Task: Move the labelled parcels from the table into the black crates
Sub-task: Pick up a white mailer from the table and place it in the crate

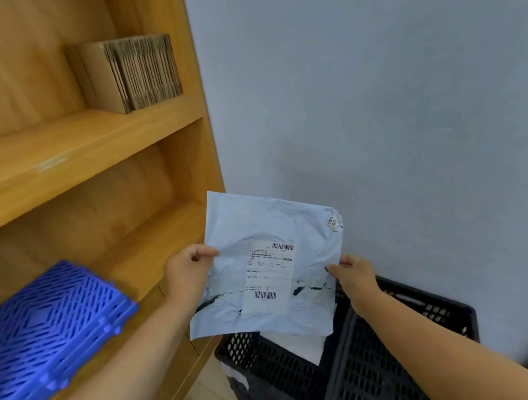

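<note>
So the parcel (270, 265) here is one of those pale blue poly mailer bags with a white shipping label stuck across the front, and it's held up in the air right above the near-left corner of the black crates (374, 368), not resting on anything. The left hand (187, 271) pinches the bag's left edge about halfway up, thumb on the front and fingers curled behind, and the right hand (353, 273) pinches the right edge a bit lower down, same kind of grip. From all the crinkles and the way the lower half sags and folds, I'd say it's light and floppy, no stiffness at all, probably something soft and thin inside. The film looks smooth, so my guess is it gets slippery if you only nip a tiny bit of edge. I'd take hold on the side edges like it's held now, or get one hand flat under the middle, and stay off the label so it doesn't peel or crease. Doesn't strike me as fragile, so letting it drop the short way into the crate should be fine. There's already a white parcel (302, 343) lying inside against the crate's left wall. Off to the side, a wooden shelf unit (85, 144) carries flattened cardboard boxes (130, 73) and some blue plastic grids (51, 336).
</note>
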Demonstrator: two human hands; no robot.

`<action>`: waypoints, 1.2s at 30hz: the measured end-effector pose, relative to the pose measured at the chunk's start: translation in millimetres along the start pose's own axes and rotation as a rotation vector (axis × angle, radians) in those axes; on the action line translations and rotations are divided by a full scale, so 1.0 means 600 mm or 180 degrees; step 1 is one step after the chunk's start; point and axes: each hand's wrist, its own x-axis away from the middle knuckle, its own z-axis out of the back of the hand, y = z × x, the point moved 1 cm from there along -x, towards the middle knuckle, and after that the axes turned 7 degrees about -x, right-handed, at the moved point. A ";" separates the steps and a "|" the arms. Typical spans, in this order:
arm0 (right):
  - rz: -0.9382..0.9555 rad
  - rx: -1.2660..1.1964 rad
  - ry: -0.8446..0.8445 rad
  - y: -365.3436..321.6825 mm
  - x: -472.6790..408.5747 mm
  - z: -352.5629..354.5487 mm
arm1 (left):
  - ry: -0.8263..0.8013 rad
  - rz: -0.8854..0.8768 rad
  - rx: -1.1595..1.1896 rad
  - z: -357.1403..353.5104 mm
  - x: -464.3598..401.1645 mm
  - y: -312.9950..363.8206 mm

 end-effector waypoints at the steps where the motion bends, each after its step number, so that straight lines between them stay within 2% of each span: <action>1: -0.0029 0.0014 0.0067 0.002 -0.020 -0.013 | -0.0042 0.0030 -0.0027 -0.011 -0.023 -0.003; 7: -0.0241 0.0014 0.0533 0.021 -0.120 -0.073 | -0.0413 0.0243 -0.0260 -0.081 -0.138 -0.055; 16: -0.0602 0.0584 0.1032 0.112 -0.193 -0.075 | -0.1629 0.0764 -0.0448 -0.243 -0.238 -0.156; 24: -0.1038 0.1209 0.1418 0.222 -0.259 -0.083 | -0.2373 0.1142 -0.1000 -0.412 -0.298 -0.272; 26: -0.1220 0.1398 0.1308 0.259 -0.284 -0.092 | -0.2532 0.1203 -0.1064 -0.447 -0.308 -0.308; 31: -0.1711 0.1781 0.0641 0.375 -0.356 -0.140 | -0.2975 0.1306 -0.1284 -0.530 -0.329 -0.401; 36: -0.2033 0.1824 0.0412 0.473 -0.421 -0.158 | -0.2961 0.1597 -0.1374 -0.612 -0.348 -0.494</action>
